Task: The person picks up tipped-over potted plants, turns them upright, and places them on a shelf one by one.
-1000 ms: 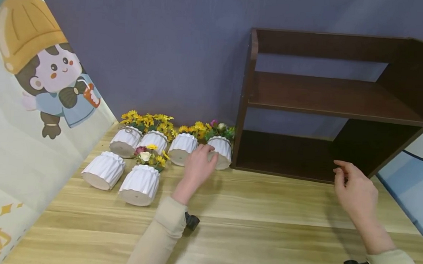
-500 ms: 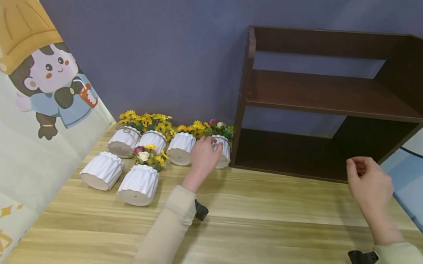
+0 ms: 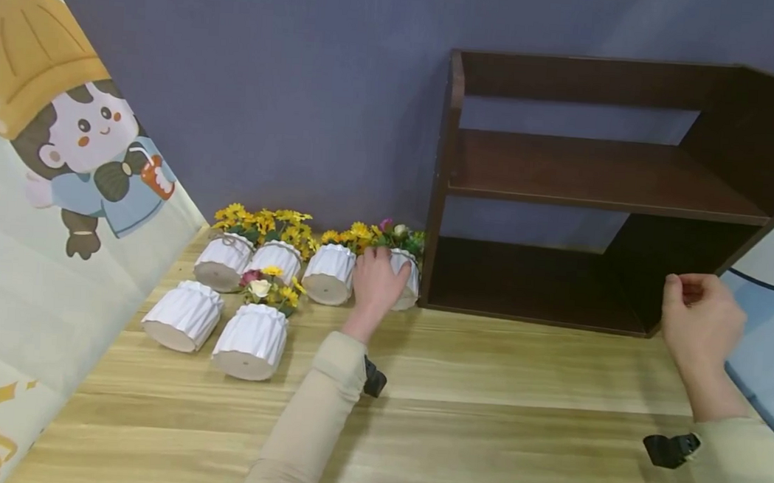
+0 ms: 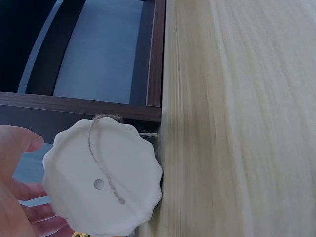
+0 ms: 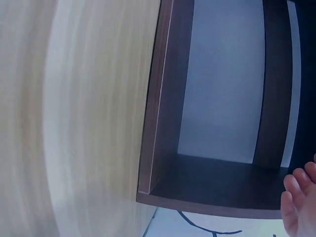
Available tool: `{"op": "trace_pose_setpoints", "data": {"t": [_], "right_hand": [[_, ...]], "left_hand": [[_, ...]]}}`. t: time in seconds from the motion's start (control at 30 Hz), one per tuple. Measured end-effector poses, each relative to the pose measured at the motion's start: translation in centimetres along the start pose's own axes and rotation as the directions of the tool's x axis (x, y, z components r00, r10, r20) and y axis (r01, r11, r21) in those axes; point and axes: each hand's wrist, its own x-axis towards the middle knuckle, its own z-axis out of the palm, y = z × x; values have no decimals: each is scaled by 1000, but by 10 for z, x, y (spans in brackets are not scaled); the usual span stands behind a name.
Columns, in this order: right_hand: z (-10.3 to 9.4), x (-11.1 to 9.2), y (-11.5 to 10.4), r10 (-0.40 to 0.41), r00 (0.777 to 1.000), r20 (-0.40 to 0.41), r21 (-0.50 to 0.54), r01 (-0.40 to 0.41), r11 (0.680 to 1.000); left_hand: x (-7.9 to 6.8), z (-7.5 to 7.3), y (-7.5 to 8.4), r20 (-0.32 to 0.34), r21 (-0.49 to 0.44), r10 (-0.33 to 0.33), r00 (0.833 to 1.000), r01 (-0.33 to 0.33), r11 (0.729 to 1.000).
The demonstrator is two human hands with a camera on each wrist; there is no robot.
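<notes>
In the head view my left hand (image 3: 378,284) is at a white pleated flowerpot (image 3: 408,294) that lies tipped on its side, its mixed flowers (image 3: 401,235) toward the wall. The left wrist view shows the pot's round base (image 4: 118,163) with a strand of twine across it. Fingers (image 4: 42,212) reach beside the pot, while the thumb (image 4: 24,140) stands apart from it. Whether the fingers touch the pot is hard to tell. My right hand (image 3: 704,324), loosely curled and holding nothing, hovers by the right front of the dark brown shelf (image 3: 604,170).
Left of my left hand, several more white pots (image 3: 250,340) lie on the wooden table (image 3: 483,410), most with yellow flowers (image 3: 288,224). One pot (image 3: 184,316) shows no flowers. A grey-blue wall (image 3: 270,79) stands behind; a cartoon-printed panel (image 3: 1,247) borders the left side.
My left hand has shifted slightly right and farther in, closer around the rightmost pot. My right hand has moved right and up, its fingers more curled. The view has shifted a little.
</notes>
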Motion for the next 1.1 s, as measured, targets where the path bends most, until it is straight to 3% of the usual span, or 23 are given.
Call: {"op": "trace_pose_setpoints", "data": {"t": [0.3, 0.53, 0.8, 1.1], "right_hand": [[-3, 21, 7, 95, 994, -51, 5, -94, 996], [-1, 31, 8, 154, 985, -75, -35, -157, 987], [0, 45, 9, 318, 946, -55, -5, -319, 948], [-1, 58, 9, 415, 903, -108, -19, -419, 908]], "left_hand": [[5, 3, 4, 43, -1, -107, 993, 107, 994], [7, 9, 8, 22, 0, -211, 977, 211, 977], [12, 14, 15, 70, 16, -298, 952, 298, 954], [16, 20, 24, 91, 42, -320, 943, 317, 947]]}}
